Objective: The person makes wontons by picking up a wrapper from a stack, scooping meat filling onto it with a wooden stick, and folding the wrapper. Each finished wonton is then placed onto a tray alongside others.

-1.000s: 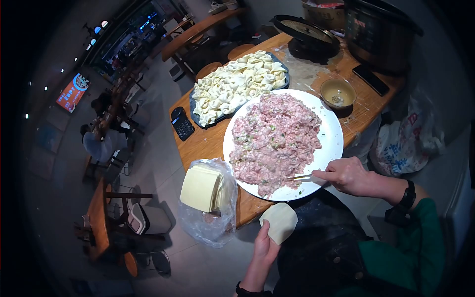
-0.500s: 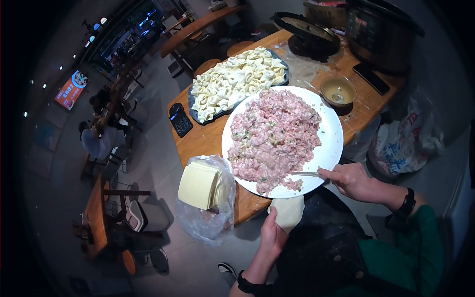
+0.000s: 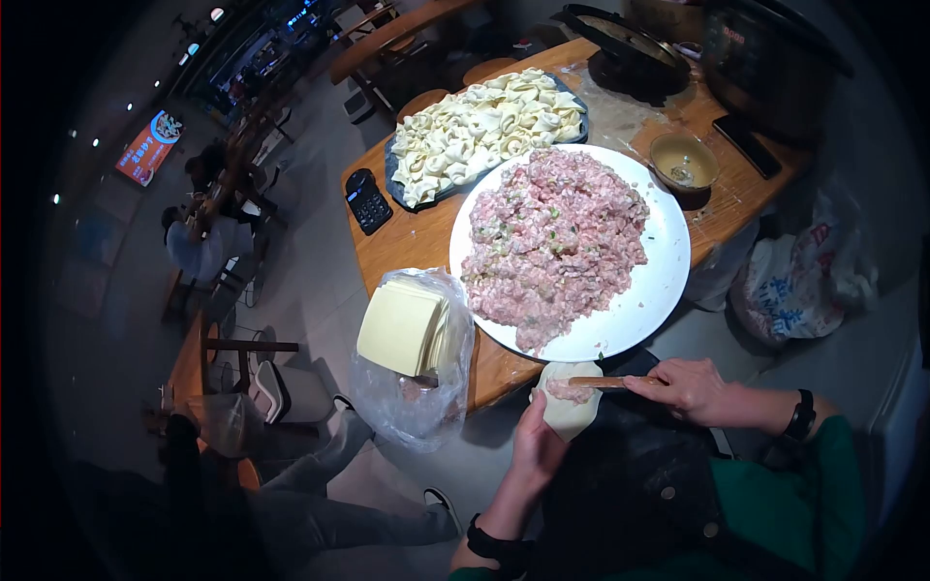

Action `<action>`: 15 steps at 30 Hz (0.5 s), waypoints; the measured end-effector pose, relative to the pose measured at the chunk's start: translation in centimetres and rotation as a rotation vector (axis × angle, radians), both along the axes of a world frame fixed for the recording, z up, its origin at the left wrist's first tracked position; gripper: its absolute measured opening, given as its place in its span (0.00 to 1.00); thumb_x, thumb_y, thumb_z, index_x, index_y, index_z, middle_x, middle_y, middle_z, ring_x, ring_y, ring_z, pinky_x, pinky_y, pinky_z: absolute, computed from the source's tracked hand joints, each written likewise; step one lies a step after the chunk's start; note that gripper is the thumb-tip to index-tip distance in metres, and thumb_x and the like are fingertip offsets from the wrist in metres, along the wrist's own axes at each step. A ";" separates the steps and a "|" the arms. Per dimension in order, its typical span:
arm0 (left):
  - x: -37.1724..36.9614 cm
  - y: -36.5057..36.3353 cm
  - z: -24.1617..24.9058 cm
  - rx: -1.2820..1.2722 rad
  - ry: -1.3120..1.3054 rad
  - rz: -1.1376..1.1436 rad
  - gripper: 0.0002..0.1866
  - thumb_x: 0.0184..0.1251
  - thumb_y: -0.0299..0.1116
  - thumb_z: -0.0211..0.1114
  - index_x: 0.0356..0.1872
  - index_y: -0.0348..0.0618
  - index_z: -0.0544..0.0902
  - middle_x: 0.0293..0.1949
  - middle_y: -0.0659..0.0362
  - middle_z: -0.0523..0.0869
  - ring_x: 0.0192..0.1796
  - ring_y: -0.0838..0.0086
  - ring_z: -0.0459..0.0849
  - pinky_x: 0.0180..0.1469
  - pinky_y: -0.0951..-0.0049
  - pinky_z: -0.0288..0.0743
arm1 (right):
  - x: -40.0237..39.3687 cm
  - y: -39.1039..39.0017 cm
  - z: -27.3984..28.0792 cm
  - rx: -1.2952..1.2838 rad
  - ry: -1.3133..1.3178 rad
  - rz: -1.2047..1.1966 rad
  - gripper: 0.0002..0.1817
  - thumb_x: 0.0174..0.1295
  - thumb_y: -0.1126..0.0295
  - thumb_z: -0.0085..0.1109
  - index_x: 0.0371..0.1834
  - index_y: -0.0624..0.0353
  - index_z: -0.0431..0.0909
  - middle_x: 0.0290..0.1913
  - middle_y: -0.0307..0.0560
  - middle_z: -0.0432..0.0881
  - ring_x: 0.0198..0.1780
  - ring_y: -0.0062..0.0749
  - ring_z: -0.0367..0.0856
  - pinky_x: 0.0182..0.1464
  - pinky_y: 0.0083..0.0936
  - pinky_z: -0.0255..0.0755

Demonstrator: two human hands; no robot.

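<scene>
We are cradling a pale square wrapper (image 3: 570,407) flat on the open palm of our left hand (image 3: 536,447), fingers spread beneath it so the thin dough is not sagging, just off the near edge of the wooden table (image 3: 407,254). Our right hand (image 3: 690,389) is pinched shut around a pair of chopsticks (image 3: 601,382), and their tips are pressing a small pink lump of filling (image 3: 562,390) onto the wrapper's middle, so the two hands are working close together but not touching. Just above them the big white plate (image 3: 659,290) is sitting within easy reach, heaped with coarse, moist minced meat (image 3: 552,242) flecked with green. To its left a crinkled clear plastic bag (image 3: 412,397) is lying open at the table's corner, showing a neat stack of smooth cream wrappers (image 3: 399,327). Farther back, a dark tray (image 3: 397,189) is carrying a crowd of folded, floury dumplings (image 3: 484,131), with a black calculator-like device (image 3: 368,200) beside it and a small brown bowl (image 3: 684,161) near the plate's far rim.
</scene>
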State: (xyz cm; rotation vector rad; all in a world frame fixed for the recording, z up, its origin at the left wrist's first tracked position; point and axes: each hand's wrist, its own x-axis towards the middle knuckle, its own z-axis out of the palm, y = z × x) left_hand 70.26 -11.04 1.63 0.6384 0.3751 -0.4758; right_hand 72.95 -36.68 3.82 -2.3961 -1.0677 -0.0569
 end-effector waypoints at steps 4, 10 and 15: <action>-0.6 1.3 -0.9 -0.012 -0.052 0.112 0.28 0.75 0.44 0.44 0.67 0.36 0.59 0.64 0.50 0.69 0.66 0.62 0.69 0.68 0.59 0.60 | 1.4 -2.3 1.0 0.202 -0.004 -0.184 0.27 0.50 0.81 0.57 0.56 0.48 0.77 0.22 0.43 0.76 0.23 0.37 0.78 0.23 0.30 0.69; 0.3 -1.2 -1.3 0.015 0.014 -0.024 0.28 0.75 0.44 0.44 0.67 0.36 0.58 0.65 0.51 0.68 0.66 0.64 0.68 0.69 0.61 0.59 | 1.9 -2.0 3.1 -0.067 -0.008 -0.182 0.27 0.50 0.77 0.58 0.57 0.50 0.75 0.22 0.45 0.76 0.22 0.40 0.77 0.22 0.35 0.67; 0.8 -1.8 -1.5 -0.091 -0.088 -0.033 0.27 0.75 0.44 0.43 0.67 0.36 0.58 0.65 0.51 0.68 0.67 0.63 0.67 0.69 0.62 0.58 | -0.5 0.5 1.4 -0.008 0.040 -0.049 0.31 0.49 0.78 0.57 0.61 0.51 0.71 0.23 0.41 0.75 0.24 0.38 0.77 0.25 0.34 0.70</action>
